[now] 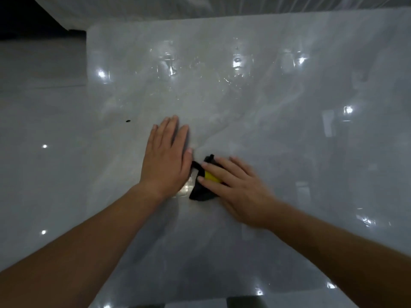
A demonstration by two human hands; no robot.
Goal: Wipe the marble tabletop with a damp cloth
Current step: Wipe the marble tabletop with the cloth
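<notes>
Head camera view: we see the cloth [201, 193], a small black rag with a yellow patch, lying crumpled on the marble tabletop [255, 103], near the middle of the slab and a little toward its near edge. The right hand [235, 190] lies over the cloth with its fingers straight and slightly spread, pressing it flat against the stone; nothing is pinched, and the black folds poke out from under the fingertips on the left side. A thin black strip of the cloth reaches toward the left hand [166, 156], and we cannot tell whether the two touch. That hand rests palm down on the bare marble just beside the cloth, fingers straight and held close together, pointing away from us. Farther back on the slab, wet streaks and droplets [171, 67] glint under reflected lights. A small dark speck [127, 121] sits left of the left hand. Glossy pale floor [33, 141] shows beyond the table's left edge, and sheer white fabric [200, 7] hangs across the top.
</notes>
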